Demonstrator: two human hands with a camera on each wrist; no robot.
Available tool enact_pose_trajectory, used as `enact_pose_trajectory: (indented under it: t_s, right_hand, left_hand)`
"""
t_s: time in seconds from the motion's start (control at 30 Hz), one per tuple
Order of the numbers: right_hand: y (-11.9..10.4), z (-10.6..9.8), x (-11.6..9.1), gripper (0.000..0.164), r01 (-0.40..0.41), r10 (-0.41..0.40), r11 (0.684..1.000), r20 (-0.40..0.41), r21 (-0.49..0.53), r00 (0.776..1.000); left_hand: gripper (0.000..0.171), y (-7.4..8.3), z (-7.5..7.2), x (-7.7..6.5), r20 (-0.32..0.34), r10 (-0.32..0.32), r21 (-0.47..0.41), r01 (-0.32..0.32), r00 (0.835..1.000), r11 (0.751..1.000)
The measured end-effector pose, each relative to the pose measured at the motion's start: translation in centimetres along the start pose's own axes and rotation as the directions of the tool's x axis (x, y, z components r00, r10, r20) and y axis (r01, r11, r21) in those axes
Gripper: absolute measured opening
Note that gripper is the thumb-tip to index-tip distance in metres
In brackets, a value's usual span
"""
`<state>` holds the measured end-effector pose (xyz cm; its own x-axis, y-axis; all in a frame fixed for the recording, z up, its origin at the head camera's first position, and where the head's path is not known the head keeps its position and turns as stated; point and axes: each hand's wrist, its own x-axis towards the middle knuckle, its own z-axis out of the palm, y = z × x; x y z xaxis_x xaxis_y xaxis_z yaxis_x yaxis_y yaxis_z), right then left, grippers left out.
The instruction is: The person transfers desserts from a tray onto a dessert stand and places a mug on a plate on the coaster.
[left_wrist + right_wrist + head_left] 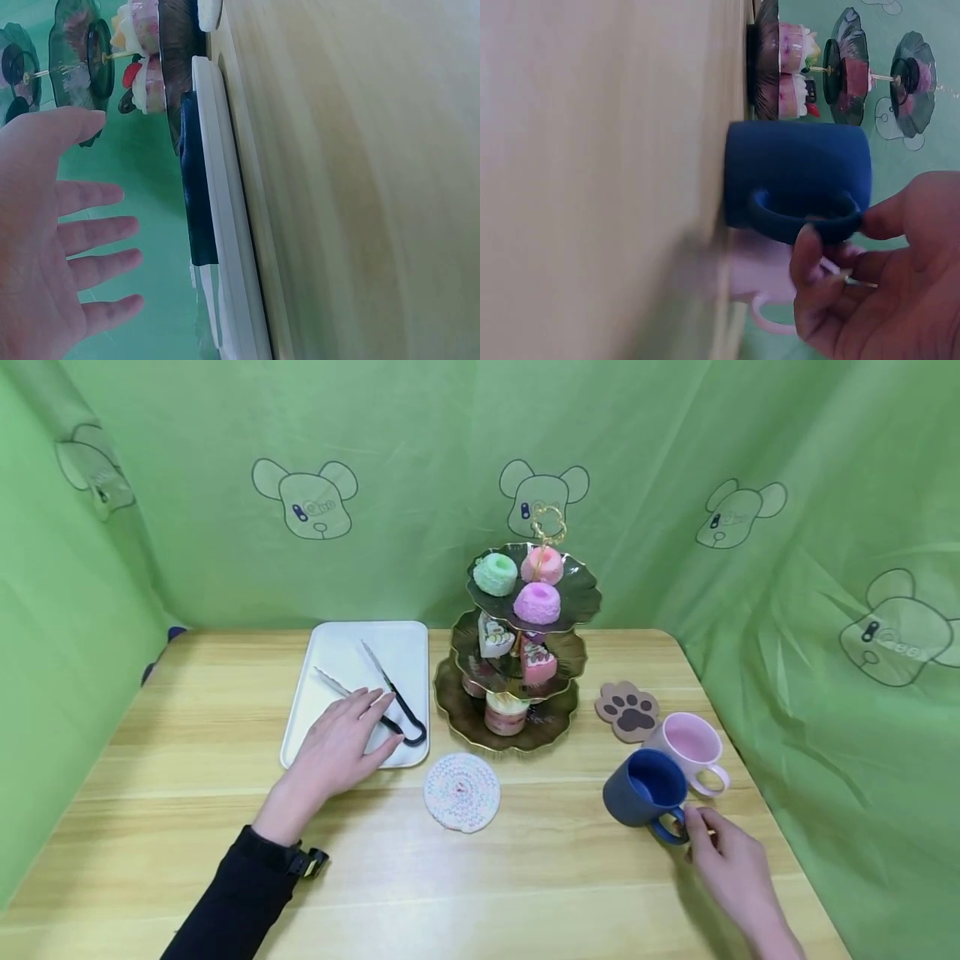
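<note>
My right hand point(731, 864) is at the handle of a dark blue mug point(633, 793), its thumb and curled fingers pinching it. In the right wrist view the blue mug point(799, 169) stands upright, with the fingers around its handle point(802, 225). Just behind it is a pink mug point(693, 739), partly covered by the blue one. My left hand point(341, 739) is held over a white tray point(330, 643), fingers straight and apart. Tongs point(393, 689) with black handles lie spread on that tray, partly hidden by the hand. The left wrist view shows this hand point(45, 225) holding nothing.
A three-tier stand point(573, 602) with toy cakes and desserts rises at the back middle. A round knitted coaster point(461, 793) lies in front of it. Beside the mugs is a brown paw-shaped coaster point(628, 710). Green curtains point(420, 460) enclose the wooden table point(465, 902).
</note>
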<state>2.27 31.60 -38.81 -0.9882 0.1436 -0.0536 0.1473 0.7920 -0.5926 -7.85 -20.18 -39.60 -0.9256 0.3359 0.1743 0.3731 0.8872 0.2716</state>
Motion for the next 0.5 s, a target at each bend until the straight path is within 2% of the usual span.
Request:
enact_pose_trajectory:
  t_s: [0.1,0.23,0.33,0.5]
  right_hand:
    - [0.1,0.6,0.0,0.047,-0.057,0.046,0.983,0.071,0.173,0.996]
    - [0.3,1.1,0.1,0.049,-0.119,0.063,0.924,0.16,0.365,0.985]
    - [0.3,1.2,0.1,0.049,-0.142,0.065,0.898,0.194,0.417,0.979]
    - [-0.7,1.4,0.2,0.045,-0.128,0.045,0.882,0.189,0.454,0.981]
  left_hand:
    - [0.069,0.0,0.0,-0.1,-0.003,-0.007,0.001,0.007,1.0,1.0]
    - [0.069,-0.1,0.1,-0.2,-0.004,-0.009,0.0,0.009,1.0,1.0]
    - [0.069,-0.1,0.2,-0.3,-0.002,-0.007,-0.001,0.007,1.0,1.0]
    - [0.068,0.0,0.2,-0.4,-0.009,-0.004,0.002,0.004,1.0,1.0]
